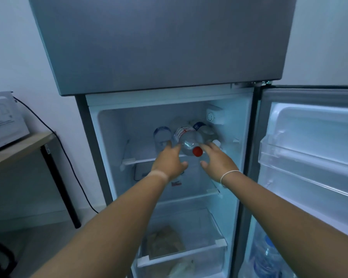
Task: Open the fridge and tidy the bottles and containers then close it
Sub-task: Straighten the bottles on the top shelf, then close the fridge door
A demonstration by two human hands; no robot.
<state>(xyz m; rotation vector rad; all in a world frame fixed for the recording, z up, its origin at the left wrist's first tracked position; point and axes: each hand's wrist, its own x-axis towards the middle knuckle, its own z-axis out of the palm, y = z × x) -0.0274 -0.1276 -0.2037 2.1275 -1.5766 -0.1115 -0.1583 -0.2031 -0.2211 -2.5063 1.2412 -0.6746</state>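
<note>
My fingers (pixel 170 144) spread loose, both hands flanking the red-capped bottle (pixel 188 140) lying on the fridge's top shelf (pixel 141 160); firm grip unclear.

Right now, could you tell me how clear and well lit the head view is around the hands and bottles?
Head view: dim with a blue cast; the left hand and right hand are slightly motion-blurred; the red-capped bottle reads fairly clearly, the bottles behind it look hazy; wide-angle bending tilts the fridge edges.
</note>
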